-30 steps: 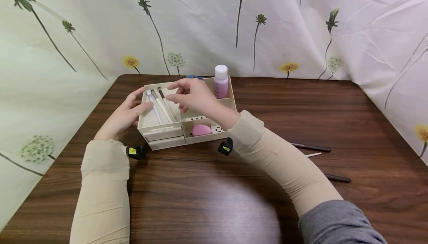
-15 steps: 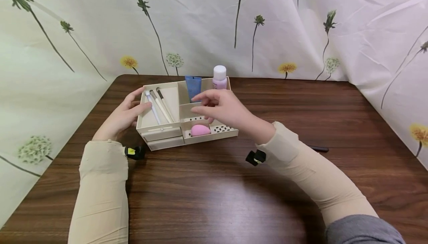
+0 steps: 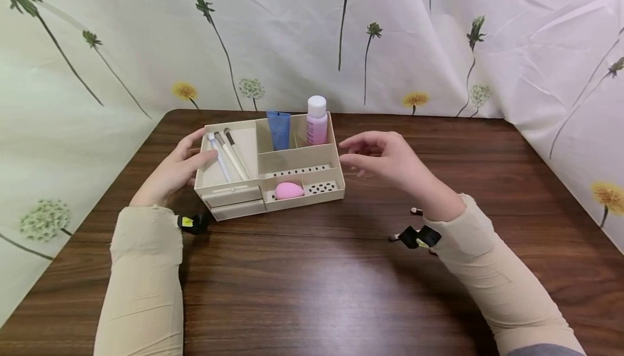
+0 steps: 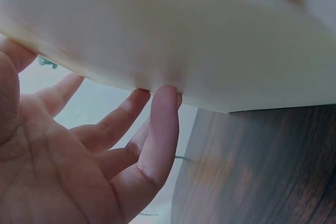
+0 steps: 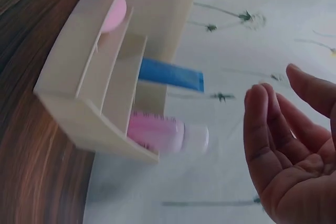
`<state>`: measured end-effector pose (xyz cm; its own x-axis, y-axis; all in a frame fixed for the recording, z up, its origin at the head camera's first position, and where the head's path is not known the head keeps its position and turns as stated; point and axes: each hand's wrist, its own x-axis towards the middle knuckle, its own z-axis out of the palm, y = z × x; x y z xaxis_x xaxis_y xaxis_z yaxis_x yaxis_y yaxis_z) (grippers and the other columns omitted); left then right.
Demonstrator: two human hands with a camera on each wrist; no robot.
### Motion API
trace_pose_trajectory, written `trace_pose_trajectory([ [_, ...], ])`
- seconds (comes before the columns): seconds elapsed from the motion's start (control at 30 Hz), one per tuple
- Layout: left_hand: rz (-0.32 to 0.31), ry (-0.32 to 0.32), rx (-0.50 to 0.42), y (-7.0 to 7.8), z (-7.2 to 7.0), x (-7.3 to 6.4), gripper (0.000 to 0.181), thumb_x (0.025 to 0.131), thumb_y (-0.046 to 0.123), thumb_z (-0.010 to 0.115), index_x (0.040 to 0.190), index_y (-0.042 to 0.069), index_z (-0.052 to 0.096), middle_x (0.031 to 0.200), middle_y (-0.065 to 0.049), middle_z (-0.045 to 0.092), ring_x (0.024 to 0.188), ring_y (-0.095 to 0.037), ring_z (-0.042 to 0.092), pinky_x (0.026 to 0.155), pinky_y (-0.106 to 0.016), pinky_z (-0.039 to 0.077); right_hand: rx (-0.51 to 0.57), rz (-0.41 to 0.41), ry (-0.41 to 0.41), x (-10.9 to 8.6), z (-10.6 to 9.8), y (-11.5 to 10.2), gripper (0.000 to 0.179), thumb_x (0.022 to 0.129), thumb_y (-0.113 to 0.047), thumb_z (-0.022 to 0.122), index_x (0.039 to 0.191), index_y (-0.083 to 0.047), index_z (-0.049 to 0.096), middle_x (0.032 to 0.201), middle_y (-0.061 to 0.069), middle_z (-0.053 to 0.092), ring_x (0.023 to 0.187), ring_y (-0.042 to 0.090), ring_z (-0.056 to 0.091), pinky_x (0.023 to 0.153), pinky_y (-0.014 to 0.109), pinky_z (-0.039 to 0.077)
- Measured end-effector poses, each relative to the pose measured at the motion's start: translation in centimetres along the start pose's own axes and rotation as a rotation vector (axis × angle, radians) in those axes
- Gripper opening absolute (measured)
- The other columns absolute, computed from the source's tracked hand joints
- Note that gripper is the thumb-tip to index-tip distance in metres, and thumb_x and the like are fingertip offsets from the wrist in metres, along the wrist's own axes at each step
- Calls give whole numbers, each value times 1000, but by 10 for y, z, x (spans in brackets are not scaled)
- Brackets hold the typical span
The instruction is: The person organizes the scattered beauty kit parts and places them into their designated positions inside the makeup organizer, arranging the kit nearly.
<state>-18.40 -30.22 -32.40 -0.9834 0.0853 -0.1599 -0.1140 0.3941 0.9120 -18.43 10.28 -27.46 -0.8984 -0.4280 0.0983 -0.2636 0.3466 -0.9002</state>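
Note:
A cream desktop organizer (image 3: 299, 160) stands on the table. My left hand (image 3: 168, 174) holds its left side, thumb over the rim of the tray; in the left wrist view, the fingertips (image 4: 139, 95) meet the outer wall. Several makeup brushes (image 3: 233, 156) lie in that left tray. The back compartments hold a blue tube (image 3: 279, 131) and a pink bottle (image 3: 317, 123) with a white cap. At the front sits a pink makeup sponge (image 3: 290, 191). Just right of the organizer hovers my right hand (image 3: 390, 158), its fingers loosely bent around nothing, as the right wrist view also shows.
More brushes (image 3: 416, 211) lie on the dark wooden table (image 3: 292, 280), mostly hidden beneath the right forearm. A white cloth (image 3: 292, 36) with a dandelion print hangs behind the table. Below the tray are two small drawers (image 3: 239, 209).
My right hand has moved right, from above the brush tray across the organizer to beyond its right side, uncovering the blue tube and bottle. My left hand stays on the organizer.

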Motion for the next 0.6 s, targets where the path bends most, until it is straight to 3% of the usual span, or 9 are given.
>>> trace_pose_trajectory([
  [0.17, 1, 3, -5, -2, 1, 1, 78, 103, 38, 50, 161, 28, -1, 138, -13, 32, 86, -1, 62, 69, -25, 57, -63, 33, 19, -18, -19, 14, 30, 90, -19, 74, 117, -6, 70, 98, 12, 70, 72, 16, 68, 70, 31, 59],
  [0.4, 8, -11, -11, -3, 1, 2, 78, 103, 36, 51, 161, 28, -1, 131, -7, 36, 85, -1, 62, 68, -25, 57, -158, 55, 29, -43, -44, 28, 29, 90, -22, 74, 115, -8, 71, 96, 5, 71, 72, 13, 68, 72, 28, 58],
  [0.6, 15, -18, -58, -2, -1, 1, 76, 103, 32, 53, 160, 31, 3, 122, -1, 39, 84, -3, 63, 66, -25, 57, -258, 91, -58, -58, -70, 42, 26, 91, -21, 73, 113, -8, 72, 97, 3, 72, 78, 9, 68, 73, 26, 56],
])
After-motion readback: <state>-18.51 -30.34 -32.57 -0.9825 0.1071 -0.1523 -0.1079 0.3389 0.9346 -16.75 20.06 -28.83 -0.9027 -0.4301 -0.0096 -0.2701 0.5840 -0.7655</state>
